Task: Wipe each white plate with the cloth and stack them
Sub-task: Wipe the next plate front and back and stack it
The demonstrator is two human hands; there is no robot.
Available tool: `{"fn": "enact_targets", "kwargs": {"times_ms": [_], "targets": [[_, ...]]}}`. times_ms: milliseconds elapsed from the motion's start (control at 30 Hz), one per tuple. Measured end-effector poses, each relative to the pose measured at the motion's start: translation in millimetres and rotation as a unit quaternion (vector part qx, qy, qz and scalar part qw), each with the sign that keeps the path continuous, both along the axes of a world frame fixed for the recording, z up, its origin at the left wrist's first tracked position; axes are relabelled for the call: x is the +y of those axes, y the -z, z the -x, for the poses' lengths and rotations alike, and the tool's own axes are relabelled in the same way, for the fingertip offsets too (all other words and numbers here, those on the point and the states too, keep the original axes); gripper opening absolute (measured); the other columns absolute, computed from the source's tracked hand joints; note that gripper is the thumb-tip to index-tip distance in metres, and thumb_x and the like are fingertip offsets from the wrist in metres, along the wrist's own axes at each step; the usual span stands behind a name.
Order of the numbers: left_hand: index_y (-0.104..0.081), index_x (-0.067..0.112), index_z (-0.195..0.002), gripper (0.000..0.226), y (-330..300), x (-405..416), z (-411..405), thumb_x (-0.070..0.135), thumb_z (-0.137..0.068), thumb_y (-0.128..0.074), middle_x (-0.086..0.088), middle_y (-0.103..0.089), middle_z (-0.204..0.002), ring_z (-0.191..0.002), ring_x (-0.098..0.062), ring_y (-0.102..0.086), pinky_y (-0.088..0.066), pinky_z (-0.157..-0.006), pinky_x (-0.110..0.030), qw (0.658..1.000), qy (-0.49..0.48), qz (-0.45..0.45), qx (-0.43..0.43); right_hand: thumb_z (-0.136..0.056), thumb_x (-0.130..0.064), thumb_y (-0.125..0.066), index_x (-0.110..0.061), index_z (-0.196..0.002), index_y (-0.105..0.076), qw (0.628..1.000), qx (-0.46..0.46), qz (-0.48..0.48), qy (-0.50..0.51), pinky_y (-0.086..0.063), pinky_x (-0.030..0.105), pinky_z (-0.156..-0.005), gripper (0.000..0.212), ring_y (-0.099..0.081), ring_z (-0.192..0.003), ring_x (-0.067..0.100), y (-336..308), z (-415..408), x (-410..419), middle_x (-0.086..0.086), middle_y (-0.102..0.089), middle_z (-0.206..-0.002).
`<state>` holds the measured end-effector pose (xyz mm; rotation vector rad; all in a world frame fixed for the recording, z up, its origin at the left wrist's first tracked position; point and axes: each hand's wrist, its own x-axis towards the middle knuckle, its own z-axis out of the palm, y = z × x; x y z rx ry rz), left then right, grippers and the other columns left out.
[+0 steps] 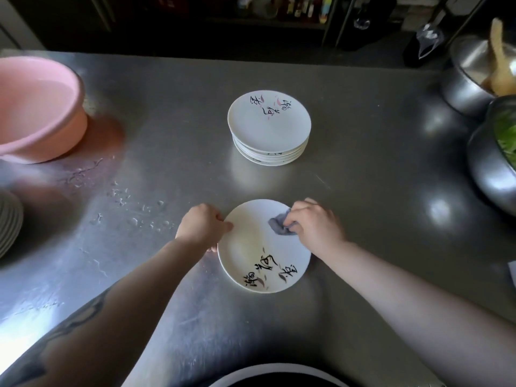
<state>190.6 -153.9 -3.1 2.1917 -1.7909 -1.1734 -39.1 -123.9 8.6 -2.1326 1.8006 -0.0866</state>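
Observation:
A white plate with black brush lettering lies on the steel counter in front of me. My left hand grips its left rim, thumb on top. My right hand holds a bunched grey cloth and presses it on the plate's upper right part. Farther back stands a stack of several white plates with the same lettering on the top one.
A pink basin with water sits at the far left, another stack of plates at the left edge. Water drops lie left of my plate. Steel bowls and a bowl of greens stand at the right.

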Motion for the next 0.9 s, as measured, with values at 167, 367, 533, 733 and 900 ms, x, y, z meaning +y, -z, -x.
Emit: {"fn": "enact_targets", "kwargs": {"times_ms": [167,367,533,733,900], "targets": [[-0.057,0.002,-0.068,0.018,4,20,-1,0.012,-0.078,-0.068,-0.014,-0.063,-0.047,-0.041,-0.029,-0.064,-0.051,-0.048,-0.026,0.995,-0.087,0.023,0.041,-0.086,-0.011,-0.062,-0.026,-0.097,-0.075,0.999,-0.015,-0.034,0.031,-0.041,0.027,-0.074,0.022,-0.051,-0.099,0.018,2,6,27,-0.007,-0.064,-0.098],[-0.06,-0.004,-0.075,0.017,6,44,0,0.012,-0.08,-0.065,-0.016,-0.064,-0.048,-0.046,-0.033,-0.065,-0.058,-0.059,-0.036,0.988,-0.135,0.039,0.061,-0.08,-0.022,-0.068,-0.03,-0.091,-0.075,0.991,-0.085,-0.044,0.091,-0.041,0.024,-0.071,0.016,-0.06,-0.091,0.017,9,-19,82,-0.006,-0.066,-0.093],[-0.057,0.0,-0.069,0.02,5,51,1,0.013,-0.081,-0.066,-0.016,-0.064,-0.049,-0.043,-0.03,-0.064,-0.055,-0.057,-0.032,0.983,-0.166,0.041,0.069,-0.078,-0.024,-0.071,-0.028,-0.087,-0.076,0.98,-0.179,-0.044,0.077,-0.039,0.022,-0.068,0.011,-0.063,-0.084,0.017,12,-71,95,-0.005,-0.07,-0.087],[-0.063,0.004,-0.082,0.016,5,67,-10,0.018,-0.088,-0.068,-0.01,-0.068,-0.057,-0.05,-0.028,-0.066,-0.06,-0.058,-0.04,0.976,-0.164,0.035,0.142,-0.076,-0.017,-0.076,-0.025,-0.084,-0.078,0.958,-0.256,-0.078,0.099,-0.043,0.019,-0.08,0.011,-0.061,-0.085,0.008,5,-55,87,-0.013,-0.068,-0.081],[-0.07,0.022,-0.084,0.012,-1,109,-18,0.015,-0.081,-0.079,0.011,-0.069,-0.079,-0.07,-0.001,-0.064,-0.05,-0.068,-0.018,0.949,-0.038,0.287,0.12,-0.071,-0.007,-0.079,-0.023,-0.078,-0.078,0.921,-0.323,0.038,0.212,-0.05,0.026,-0.071,0.017,-0.066,-0.075,0.006,-5,-6,89,-0.014,-0.068,-0.079]]}}
